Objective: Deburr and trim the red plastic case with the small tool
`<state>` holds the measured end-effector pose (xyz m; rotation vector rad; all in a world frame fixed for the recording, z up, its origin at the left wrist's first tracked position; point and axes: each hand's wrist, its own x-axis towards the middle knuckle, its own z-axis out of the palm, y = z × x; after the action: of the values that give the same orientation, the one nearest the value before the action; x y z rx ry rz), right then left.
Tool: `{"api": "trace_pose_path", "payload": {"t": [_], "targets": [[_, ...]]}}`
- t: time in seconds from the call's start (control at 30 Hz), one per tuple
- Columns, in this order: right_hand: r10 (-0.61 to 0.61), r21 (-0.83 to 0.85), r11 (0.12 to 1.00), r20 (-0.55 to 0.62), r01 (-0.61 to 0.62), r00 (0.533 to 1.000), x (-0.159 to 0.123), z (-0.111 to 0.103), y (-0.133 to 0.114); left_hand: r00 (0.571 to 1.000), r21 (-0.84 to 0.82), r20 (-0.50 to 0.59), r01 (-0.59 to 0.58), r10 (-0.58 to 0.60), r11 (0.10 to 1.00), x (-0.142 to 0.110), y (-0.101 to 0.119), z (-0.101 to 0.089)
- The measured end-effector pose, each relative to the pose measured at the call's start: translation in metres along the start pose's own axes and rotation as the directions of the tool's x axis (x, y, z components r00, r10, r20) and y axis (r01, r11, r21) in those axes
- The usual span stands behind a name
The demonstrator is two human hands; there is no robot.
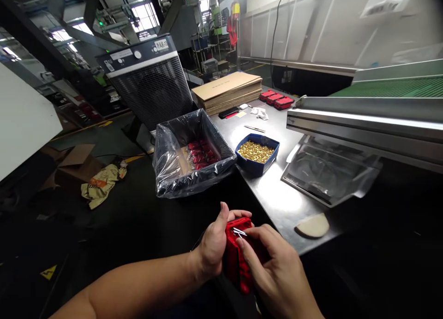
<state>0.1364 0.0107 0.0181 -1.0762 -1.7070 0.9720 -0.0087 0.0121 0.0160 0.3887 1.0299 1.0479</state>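
Note:
My left hand (214, 247) is wrapped around a red plastic housing (242, 268), gripping it from the left side with the thumb pointing up. The housing is held tilted, just off the bench's front edge. At its upper end my right hand (273, 261) pinches thin shiny metal pieces (239, 232) between thumb and forefinger, touching or very close to the housing. Whether these are loose pins or the tips of a tool, I cannot tell. The right palm and fingers hide part of the housing's lower right side.
A blue bin (256, 167) of small brass-coloured parts stands on the metal bench (273, 192). Left of it, a plastic-lined crate (221, 169) holds red pieces. Cardboard sheets (224, 86), red housings (276, 99), a pale half-round pad (312, 226) and a conveyor (367, 121) surround the bench.

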Motion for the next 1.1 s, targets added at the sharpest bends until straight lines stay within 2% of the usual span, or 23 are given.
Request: {"api": "trace_pose_path", "payload": {"t": [0.17,0.4,0.5,0.6,0.8,0.93,1.1], "targets": [[0.066,0.038,0.997,0.034,-0.067,0.997,-0.001,-0.001,0.002,1.0,0.042,-0.011,-0.003,0.003,0.999,-0.001,-0.003,0.0],[0.074,0.056,0.995,0.063,-0.078,0.995,-0.003,-0.005,0.002,0.999,0.081,-0.018,-0.032,0.034,0.996,-0.001,-0.003,0.004],[0.019,0.05,0.999,0.015,-0.02,1.0,-0.003,-0.009,0.002,0.999,0.072,-0.011,-0.031,0.032,0.997,-0.001,-0.004,0.004],[-0.09,-0.008,0.996,0.01,0.09,0.996,-0.002,-0.013,0.007,1.0,0.016,0.003,0.012,-0.012,1.0,0.0,-0.002,0.004],[-0.341,-0.236,0.909,0.052,0.344,0.939,0.002,-0.015,0.017,0.98,-0.106,-0.035,0.189,-0.194,0.976,0.0,0.005,0.009],[-0.354,-0.258,0.898,0.056,0.356,0.934,0.0,-0.013,0.018,0.972,-0.122,-0.045,0.223,-0.23,0.967,0.0,0.007,0.013],[-0.372,-0.264,0.889,0.055,0.373,0.927,0.001,-0.015,0.018,0.972,-0.152,-0.007,0.232,-0.236,0.961,0.001,0.004,0.011]]}}
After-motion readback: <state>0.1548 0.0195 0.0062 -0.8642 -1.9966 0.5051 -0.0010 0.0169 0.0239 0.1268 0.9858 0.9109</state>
